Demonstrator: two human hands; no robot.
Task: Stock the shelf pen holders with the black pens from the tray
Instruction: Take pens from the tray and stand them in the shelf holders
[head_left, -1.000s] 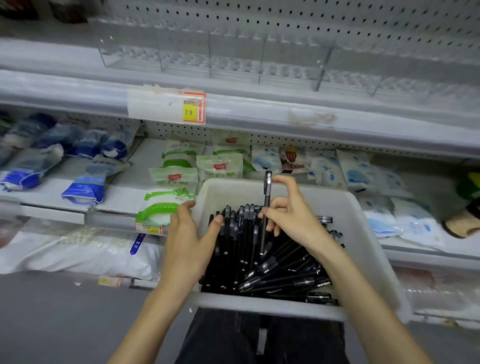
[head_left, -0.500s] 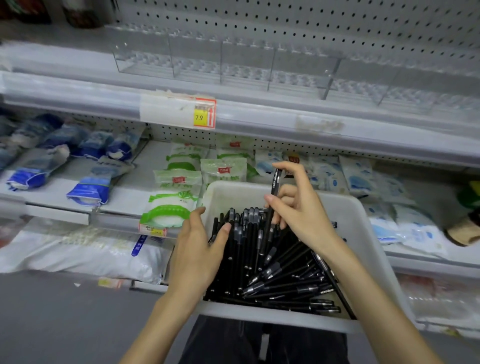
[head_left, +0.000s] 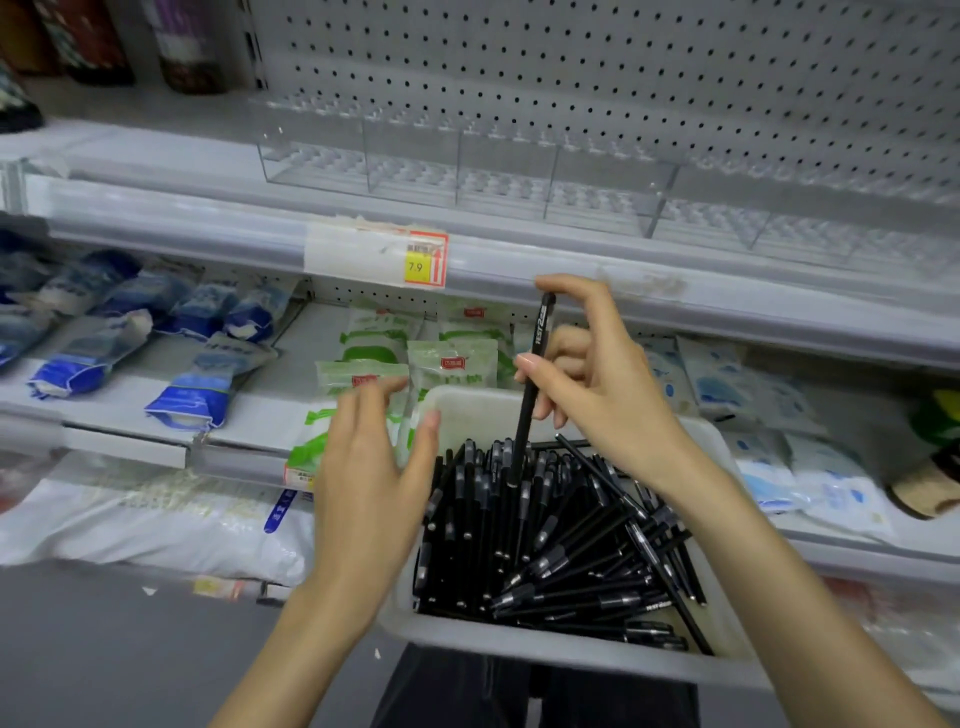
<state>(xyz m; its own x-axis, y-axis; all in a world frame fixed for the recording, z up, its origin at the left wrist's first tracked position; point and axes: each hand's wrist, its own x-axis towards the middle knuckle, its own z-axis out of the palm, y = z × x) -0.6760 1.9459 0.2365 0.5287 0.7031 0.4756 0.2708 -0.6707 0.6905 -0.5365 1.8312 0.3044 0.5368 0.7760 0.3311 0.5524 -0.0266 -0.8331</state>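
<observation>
Black plastic, slim and nearly upright: that was the pen (head_left: 533, 384) my right hand (head_left: 597, 400) pinched, thumb pressed to the barrel and forefinger hooked over its top end. Its lower end reached the heap of black pens (head_left: 550, 540) near the tray's far edge; I could not tell whether it touched them or hung just clear.

The heap lay in the white tray (head_left: 519, 656), most pens running from near edge to far edge along the left wall and others fanned crosswise toward the near right corner. Below the tray's near edge were my dark trousers (head_left: 457, 696).

My left hand (head_left: 371, 473) was at the tray's left edge, fingers straight and loose, gripping nothing. The thumb reached toward the far left corner, and motion blur hid whether it met the rim.

The clear pen holders (head_left: 462, 171) stood in a row on the upper shelf, back against the pegboard (head_left: 623, 67), well above the lifted pen. A yellow price label (head_left: 423, 262) sat on that shelf's front edge. On the lower shelf beyond the tray lay green packets (head_left: 449, 364) and, toward its left end, blue packets (head_left: 208, 387).
</observation>
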